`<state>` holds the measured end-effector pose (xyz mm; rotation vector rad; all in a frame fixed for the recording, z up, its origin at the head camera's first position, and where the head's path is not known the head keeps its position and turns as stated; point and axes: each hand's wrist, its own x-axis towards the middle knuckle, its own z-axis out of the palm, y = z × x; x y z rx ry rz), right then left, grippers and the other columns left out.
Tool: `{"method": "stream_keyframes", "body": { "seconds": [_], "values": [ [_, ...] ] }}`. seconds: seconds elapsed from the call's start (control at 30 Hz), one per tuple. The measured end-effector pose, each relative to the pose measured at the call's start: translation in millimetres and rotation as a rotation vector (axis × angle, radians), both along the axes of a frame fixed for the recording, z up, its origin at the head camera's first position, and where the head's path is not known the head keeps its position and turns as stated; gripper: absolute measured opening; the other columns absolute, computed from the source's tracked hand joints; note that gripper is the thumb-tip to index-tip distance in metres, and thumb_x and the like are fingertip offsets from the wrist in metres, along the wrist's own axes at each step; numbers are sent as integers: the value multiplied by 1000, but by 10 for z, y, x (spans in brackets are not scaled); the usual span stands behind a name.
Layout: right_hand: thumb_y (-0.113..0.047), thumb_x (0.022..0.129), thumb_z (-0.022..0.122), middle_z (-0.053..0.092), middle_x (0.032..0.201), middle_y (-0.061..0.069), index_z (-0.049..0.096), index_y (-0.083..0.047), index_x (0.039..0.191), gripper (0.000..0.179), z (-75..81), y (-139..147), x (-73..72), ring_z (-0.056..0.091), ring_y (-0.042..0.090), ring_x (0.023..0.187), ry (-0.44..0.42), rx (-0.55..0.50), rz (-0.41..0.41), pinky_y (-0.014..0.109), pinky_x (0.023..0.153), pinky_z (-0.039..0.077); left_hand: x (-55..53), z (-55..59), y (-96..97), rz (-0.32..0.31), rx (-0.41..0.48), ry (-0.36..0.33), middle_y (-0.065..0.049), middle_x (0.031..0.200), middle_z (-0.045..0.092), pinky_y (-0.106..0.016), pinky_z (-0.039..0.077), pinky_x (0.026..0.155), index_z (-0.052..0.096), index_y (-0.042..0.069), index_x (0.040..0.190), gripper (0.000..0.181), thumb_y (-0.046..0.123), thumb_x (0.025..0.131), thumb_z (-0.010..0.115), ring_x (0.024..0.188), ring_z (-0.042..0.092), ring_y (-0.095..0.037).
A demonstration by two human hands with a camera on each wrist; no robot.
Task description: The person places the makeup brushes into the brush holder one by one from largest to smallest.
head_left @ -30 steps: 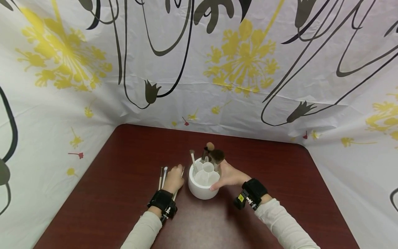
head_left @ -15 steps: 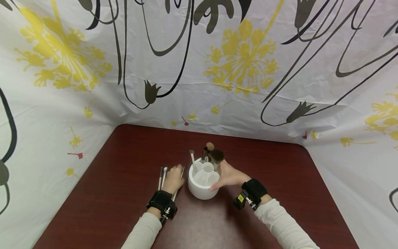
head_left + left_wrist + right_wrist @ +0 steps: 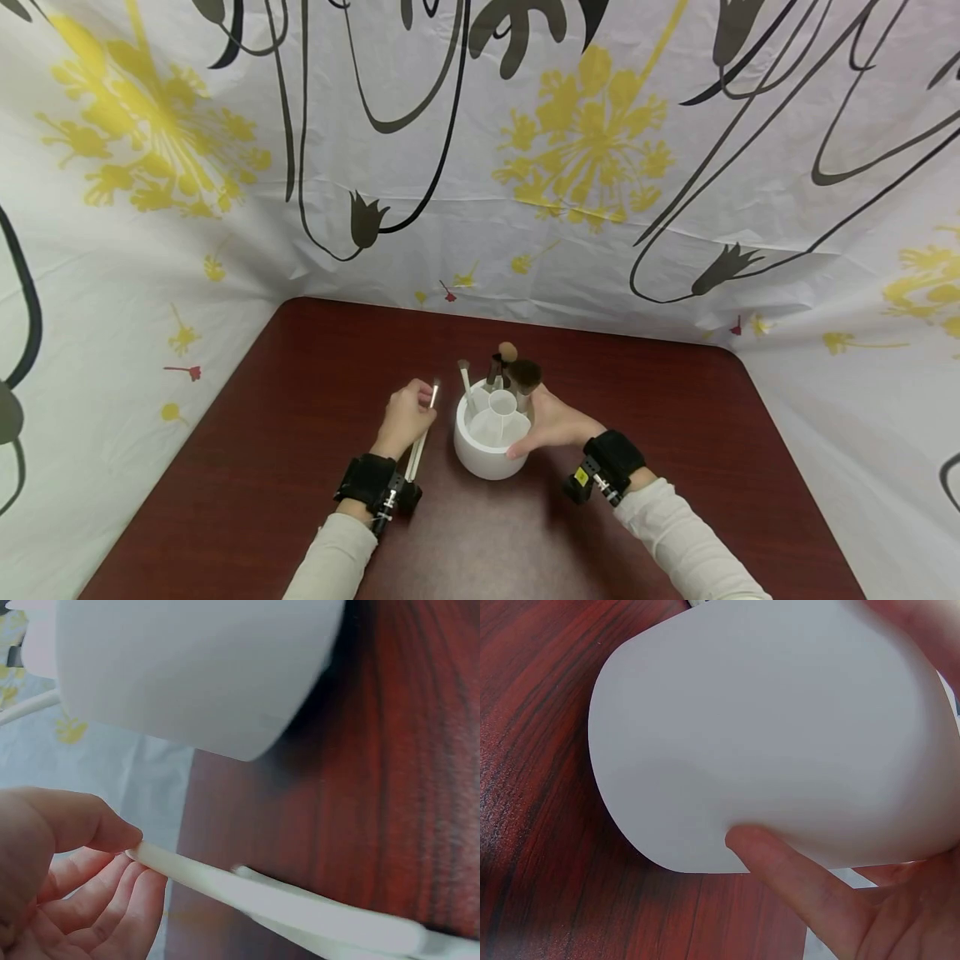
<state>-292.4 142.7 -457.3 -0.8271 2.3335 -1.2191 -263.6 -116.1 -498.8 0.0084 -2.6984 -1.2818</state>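
Observation:
Between thumb and fingers, my left hand point(image 3: 405, 421) pinches a slim makeup brush point(image 3: 277, 896) with a pale handle. Another pale brush handle point(image 3: 412, 461) lies close alongside it, beneath the hand. My right hand point(image 3: 558, 419) grips the side of a round white brush holder point(image 3: 487, 461), its thumb pressing the outer wall point(image 3: 705, 750). The holder stands upright on the table and has several compartments. A thin light brush point(image 3: 466, 383) leans at its back left. A large dark fluffy brush point(image 3: 524, 375) and a tan-headed brush point(image 3: 507, 352) stand at its back.
The dark red wooden table point(image 3: 652, 400) extends around both hands. A white curtain point(image 3: 465, 167) with yellow and grey flower prints rises behind the table and along its sides. Each wrist carries a black strapped camera point(image 3: 369, 482).
My left hand has lifted and shifted slightly left and away from me, and now pinches a brush. The brushes left of it are no longer visible. The right hand keeps its place.

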Motion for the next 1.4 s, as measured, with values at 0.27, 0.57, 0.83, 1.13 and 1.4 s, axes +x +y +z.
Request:
{"method": "stream_keyframes", "body": {
  "seconds": [0.27,0.57,0.83,1.13,1.4],
  "values": [
    [-19,55,86,19,143,12,10,-14,143,117,71,-18,39,25,24,128,11,-1,9,45,99,26,-35,148,-26,22,27,19,-13,94,66,-34,51,67,58,2,102,31,3,72,62,77,63,-22],
    [-10,57,85,16,144,16,7,-9,144,117,192,-50,112,23,28,128,17,-23,18,48,99,25,-43,316,-25,20,60,56,-11,94,64,-34,51,67,57,4,103,30,3,73,62,78,62,-22],
    [-25,54,87,20,143,9,13,-18,143,117,28,-9,17,24,22,129,15,-25,20,46,101,24,14,561,41,-11,112,164,-12,95,63,-32,51,64,57,4,104,30,1,75,64,77,62,-21],
    [-16,55,86,17,144,11,9,-16,144,117,41,-15,24,22,23,130,15,-16,16,46,102,23,30,798,118,-45,143,246,-11,94,62,-31,51,65,56,5,103,29,0,75,63,77,62,-19],
    [-7,58,83,22,140,18,13,-4,141,109,312,-70,150,26,30,127,1,-45,46,47,100,25,3,903,209,-54,244,310,-13,95,60,-31,53,67,53,2,103,30,-3,75,62,78,61,-22]
  ]
}}
